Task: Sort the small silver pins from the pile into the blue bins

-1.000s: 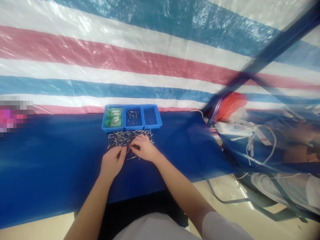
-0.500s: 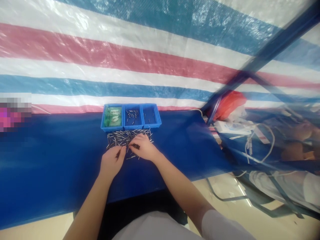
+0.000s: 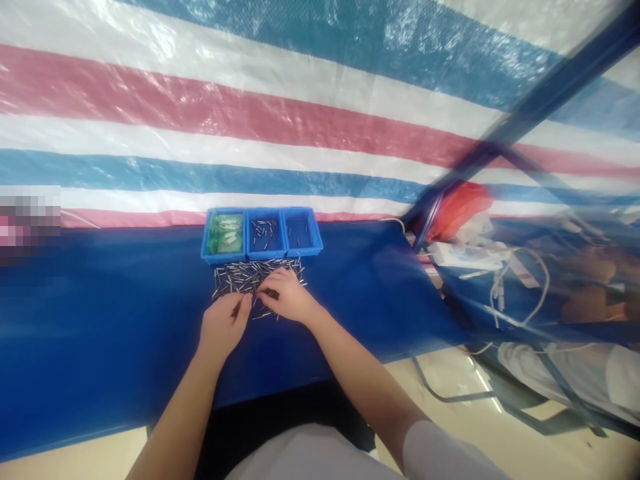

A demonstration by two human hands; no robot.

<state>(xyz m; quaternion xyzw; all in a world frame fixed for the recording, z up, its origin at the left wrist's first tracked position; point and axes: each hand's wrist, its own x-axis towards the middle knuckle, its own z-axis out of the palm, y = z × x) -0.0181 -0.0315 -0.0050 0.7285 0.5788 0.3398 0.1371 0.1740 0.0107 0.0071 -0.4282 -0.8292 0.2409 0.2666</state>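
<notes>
A pile of thin metal pins (image 3: 240,272) lies spread on the blue table, in front of a row of three blue bins. Over the pile's near left edge is my left hand (image 3: 223,323), its thumb and fingers pinched together. My right hand (image 3: 284,293) reaches over the pile from the right, fingertips also pinched and almost meeting the left ones. Whatever lies between the fingertips is too small to make out. The left bin (image 3: 203,250) contains a green plastic bag (image 3: 220,243) with white pieces. Several short pins lie in the middle bin (image 3: 266,255), and a few in the right bin (image 3: 304,253).
The blue table (image 3: 125,320) stretches to both sides. Behind it hangs a striped plastic sheet (image 3: 250,113). At right stand a dark metal frame (image 3: 530,100), a red bag (image 3: 463,207) and a white cable (image 3: 543,293). Another person's arm (image 3: 590,303) shows blurred at far right.
Almost nothing differs. Both hands stay pinched close together over the pile, with at most a slight shift of the left hand.
</notes>
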